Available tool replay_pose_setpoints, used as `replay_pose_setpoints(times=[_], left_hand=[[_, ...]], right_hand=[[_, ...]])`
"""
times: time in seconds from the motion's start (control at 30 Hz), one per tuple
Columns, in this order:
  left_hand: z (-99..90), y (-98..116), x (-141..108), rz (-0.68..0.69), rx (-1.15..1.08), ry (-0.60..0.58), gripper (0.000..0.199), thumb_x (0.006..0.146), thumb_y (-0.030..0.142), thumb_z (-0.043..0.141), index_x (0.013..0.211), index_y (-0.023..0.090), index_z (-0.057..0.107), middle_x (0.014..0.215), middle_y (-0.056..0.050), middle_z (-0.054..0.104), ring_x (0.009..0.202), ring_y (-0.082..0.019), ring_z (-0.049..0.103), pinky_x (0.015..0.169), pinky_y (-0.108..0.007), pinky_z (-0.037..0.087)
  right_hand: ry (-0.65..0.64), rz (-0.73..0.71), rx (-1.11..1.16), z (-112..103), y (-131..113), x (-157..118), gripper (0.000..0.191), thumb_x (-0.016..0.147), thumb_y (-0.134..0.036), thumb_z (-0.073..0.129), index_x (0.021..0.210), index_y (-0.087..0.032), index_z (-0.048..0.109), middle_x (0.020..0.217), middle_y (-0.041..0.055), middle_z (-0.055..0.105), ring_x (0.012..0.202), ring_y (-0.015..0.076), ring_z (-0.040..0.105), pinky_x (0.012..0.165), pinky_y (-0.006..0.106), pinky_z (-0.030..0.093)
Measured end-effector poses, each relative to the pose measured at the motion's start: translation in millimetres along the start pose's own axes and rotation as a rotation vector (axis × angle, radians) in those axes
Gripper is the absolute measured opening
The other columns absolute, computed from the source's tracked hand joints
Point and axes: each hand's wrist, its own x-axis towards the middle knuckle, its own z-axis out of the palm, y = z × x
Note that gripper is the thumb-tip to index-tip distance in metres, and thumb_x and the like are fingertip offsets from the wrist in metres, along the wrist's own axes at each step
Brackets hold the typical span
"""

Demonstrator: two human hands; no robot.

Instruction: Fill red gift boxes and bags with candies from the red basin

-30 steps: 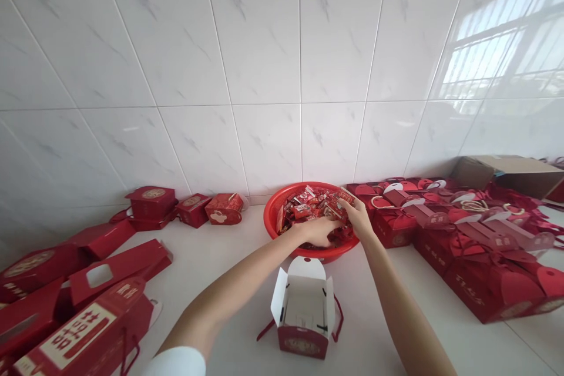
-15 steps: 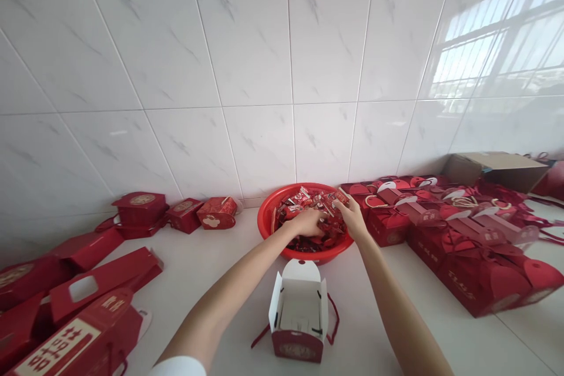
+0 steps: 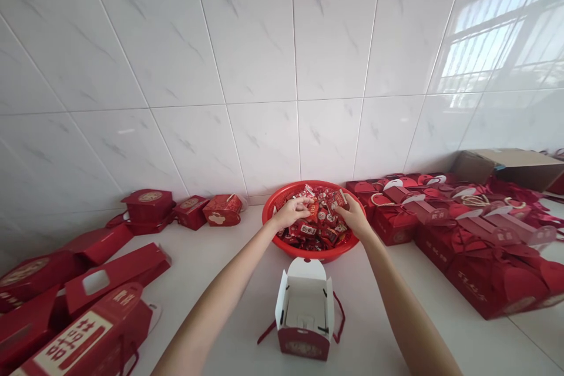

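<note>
A round red plastic basket (image 3: 317,257) full of red-wrapped candies (image 3: 324,234) stands against the tiled wall. Over its left part is my left hand (image 3: 294,212), fingers curled around what looks like a red candy packet. My right hand (image 3: 352,215) is at the right part of the basket, its thumb and fingers pinching a red wrapped packet (image 3: 338,198). In front of the basket stands an open red box (image 3: 304,345) with a white inside, its flaps up and a dark red cord on its sides. No candy shows inside it.
Rows of closed red gift boxes (image 3: 480,270) fill the right side, with an open cardboard carton (image 3: 524,163) behind them. More red boxes lie at the left, one with gold characters (image 3: 73,346). Two small red boxes (image 3: 222,210) stand by the wall.
My left hand has lifted from the middle of the candies and moved to the left part of the basket. My right hand stays near the same packet. The view has shifted slightly.
</note>
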Motion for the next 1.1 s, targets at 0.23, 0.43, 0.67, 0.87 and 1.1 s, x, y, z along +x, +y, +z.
replay_pose_setpoints(times=[0.23,0.43,0.67,0.87,1.1], left_hand=[[0.7,0,-1,-0.002,-0.018,-0.024,0.057,0.077,0.028,0.073,0.131,0.012,0.061,0.076,-0.002,0.069,0.078,-0.017,0.065,0.078,-0.030,0.049],[3.6,2,-3,-0.011,0.012,-0.109,0.059,0.076,0.028,0.074,0.132,0.013,0.060,0.082,-0.005,0.073,0.081,-0.019,0.066,0.078,-0.031,0.050],[6.7,2,-5,-0.036,0.080,-0.202,0.059,0.070,0.018,0.074,0.128,0.017,0.063,0.086,-0.004,0.075,0.086,-0.022,0.070,0.079,-0.032,0.053],[12.8,9,-10,-0.047,0.204,-0.257,0.063,0.069,0.025,0.078,0.129,0.020,0.062,0.090,-0.004,0.076,0.091,-0.025,0.071,0.081,-0.032,0.052],[18.9,22,-15,-0.020,0.600,-0.295,0.047,0.065,0.038,0.079,0.107,0.018,0.069,0.089,-0.005,0.073,0.085,-0.027,0.069,0.072,-0.031,0.050]], right_hand=[[0.016,-0.106,-0.183,-2,-7,-3,0.053,0.079,-0.034,0.066,0.130,-0.023,0.058,0.138,0.0108,0.060,0.132,0.0298,0.051,0.110,0.049,0.042],[-0.411,-0.143,-0.288,4,-28,-15,0.042,0.087,-0.031,0.062,0.129,-0.024,0.061,0.111,0.0076,0.073,0.105,0.0258,0.068,0.091,0.042,0.054],[-0.438,-0.120,-0.395,6,-30,-14,0.021,0.084,-0.024,0.062,0.102,-0.021,0.072,0.093,0.0047,0.073,0.085,0.0221,0.068,0.077,0.033,0.051],[-0.440,-0.104,-0.347,7,-34,-14,0.007,0.076,-0.021,0.062,0.070,-0.020,0.066,0.072,-0.0002,0.066,0.070,0.0171,0.058,0.068,0.029,0.044],[-0.200,-0.029,-0.197,5,-32,-13,0.008,0.073,-0.026,0.058,0.067,-0.022,0.056,0.067,-0.0010,0.060,0.064,0.0170,0.056,0.064,0.030,0.044]])
